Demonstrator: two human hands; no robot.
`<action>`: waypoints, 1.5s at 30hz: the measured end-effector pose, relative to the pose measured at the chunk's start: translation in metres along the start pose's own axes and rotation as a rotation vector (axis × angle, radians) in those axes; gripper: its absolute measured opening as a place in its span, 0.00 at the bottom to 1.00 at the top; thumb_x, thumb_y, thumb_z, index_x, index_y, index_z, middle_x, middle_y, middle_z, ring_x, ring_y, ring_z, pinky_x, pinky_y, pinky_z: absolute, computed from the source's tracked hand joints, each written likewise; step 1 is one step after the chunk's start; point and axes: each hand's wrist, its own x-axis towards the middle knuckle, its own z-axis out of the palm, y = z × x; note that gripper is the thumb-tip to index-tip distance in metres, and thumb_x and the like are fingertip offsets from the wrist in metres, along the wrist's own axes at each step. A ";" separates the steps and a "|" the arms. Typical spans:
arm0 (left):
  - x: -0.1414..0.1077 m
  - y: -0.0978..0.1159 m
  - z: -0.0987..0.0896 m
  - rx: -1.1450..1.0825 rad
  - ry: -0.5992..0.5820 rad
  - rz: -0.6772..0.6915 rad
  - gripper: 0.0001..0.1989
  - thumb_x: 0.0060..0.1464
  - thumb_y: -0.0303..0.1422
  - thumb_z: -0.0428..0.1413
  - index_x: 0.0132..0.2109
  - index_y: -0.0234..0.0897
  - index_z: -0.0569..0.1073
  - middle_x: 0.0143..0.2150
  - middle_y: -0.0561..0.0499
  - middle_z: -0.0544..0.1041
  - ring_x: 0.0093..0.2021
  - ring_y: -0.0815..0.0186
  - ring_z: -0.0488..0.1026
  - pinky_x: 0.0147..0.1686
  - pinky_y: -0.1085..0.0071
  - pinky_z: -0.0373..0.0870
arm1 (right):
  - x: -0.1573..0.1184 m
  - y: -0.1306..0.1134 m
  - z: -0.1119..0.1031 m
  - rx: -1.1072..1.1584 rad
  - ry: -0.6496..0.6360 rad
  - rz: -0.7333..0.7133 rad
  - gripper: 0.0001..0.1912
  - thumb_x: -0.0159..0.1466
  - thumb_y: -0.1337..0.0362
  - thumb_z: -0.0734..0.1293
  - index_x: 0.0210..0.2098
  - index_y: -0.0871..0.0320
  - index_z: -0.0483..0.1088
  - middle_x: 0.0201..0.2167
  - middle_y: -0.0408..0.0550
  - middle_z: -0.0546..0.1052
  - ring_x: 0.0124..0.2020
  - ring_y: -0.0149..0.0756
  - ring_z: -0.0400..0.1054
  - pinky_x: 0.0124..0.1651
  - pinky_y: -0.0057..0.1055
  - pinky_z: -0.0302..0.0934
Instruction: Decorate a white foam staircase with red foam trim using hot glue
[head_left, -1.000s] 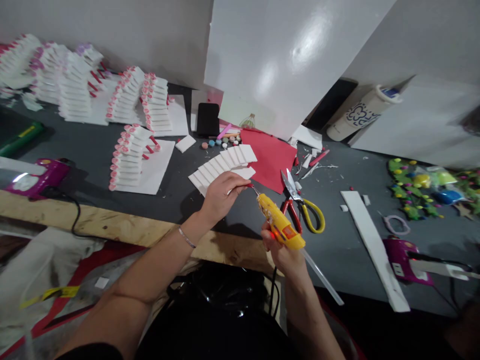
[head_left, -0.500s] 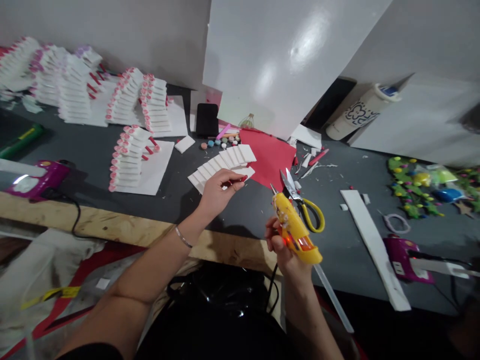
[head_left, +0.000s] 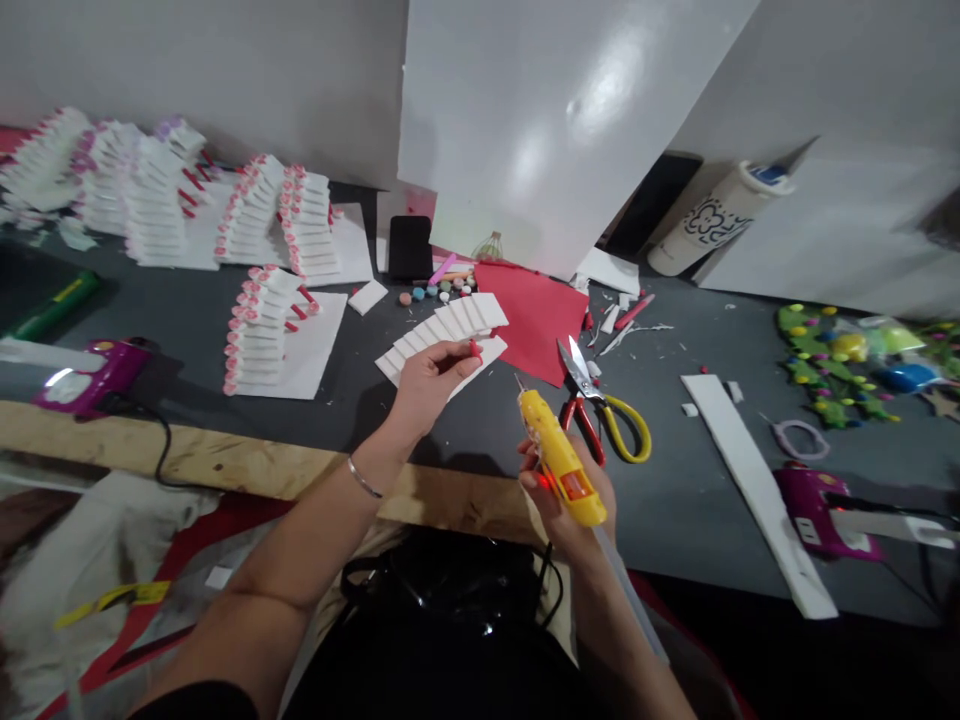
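Observation:
My left hand is closed in a pinch on a small red piece, held over the near right part of a white card. Beside it, white foam strips lie fanned out on that card, partly covered by my fingers. My right hand is wrapped round a yellow hot glue gun, its nozzle pointing up and left, apart from the red piece. A clear glue stick runs from the gun's back end. Open scissors with red and yellow handles lie just right of the gun.
A red sheet lies behind the scissors. Finished-looking fans with pink tips stand on cards at the left. A long white foam strip, purple power blocks and green decorations are at the right. A white tumbler stands behind.
The glue gun has moved left, closer to my left hand, baring the scissors' red handle. The red piece has turned more upright and shifted slightly left in my fingers. The view has shifted a little.

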 end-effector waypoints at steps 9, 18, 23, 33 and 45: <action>-0.006 0.020 -0.005 -0.124 -0.202 -0.149 0.14 0.60 0.46 0.58 0.39 0.40 0.77 0.34 0.47 0.78 0.33 0.68 0.75 0.23 0.72 0.68 | 0.004 0.001 -0.002 -0.071 -0.141 -0.164 0.09 0.61 0.58 0.72 0.36 0.53 0.69 0.32 0.44 0.76 0.31 0.35 0.71 0.34 0.32 0.67; -0.024 0.030 0.008 -0.198 -0.209 -0.318 0.18 0.59 0.50 0.58 0.39 0.39 0.77 0.37 0.46 0.80 0.35 0.66 0.77 0.23 0.72 0.70 | 0.006 -0.002 0.001 -0.149 -0.108 -0.194 0.08 0.62 0.58 0.70 0.32 0.52 0.68 0.27 0.42 0.74 0.27 0.33 0.69 0.30 0.30 0.64; -0.025 0.029 0.008 -0.196 -0.242 -0.328 0.17 0.61 0.49 0.56 0.40 0.40 0.77 0.39 0.46 0.81 0.37 0.64 0.78 0.25 0.69 0.72 | 0.006 0.002 0.001 -0.158 -0.083 -0.186 0.09 0.62 0.57 0.69 0.30 0.52 0.67 0.25 0.40 0.72 0.23 0.31 0.66 0.27 0.28 0.61; -0.025 0.027 0.007 -0.138 -0.265 -0.283 0.17 0.62 0.49 0.54 0.41 0.41 0.78 0.39 0.46 0.81 0.38 0.62 0.79 0.26 0.67 0.72 | 0.007 -0.004 0.001 -0.208 -0.086 -0.151 0.11 0.61 0.57 0.70 0.28 0.52 0.65 0.22 0.38 0.71 0.21 0.30 0.64 0.26 0.27 0.59; -0.026 0.055 0.021 -0.788 -0.033 -0.767 0.08 0.49 0.31 0.68 0.32 0.33 0.77 0.27 0.54 0.77 0.25 0.76 0.70 0.20 0.80 0.62 | 0.008 -0.008 -0.001 -0.263 -0.090 -0.178 0.10 0.62 0.60 0.69 0.28 0.54 0.65 0.22 0.37 0.72 0.20 0.28 0.65 0.25 0.25 0.58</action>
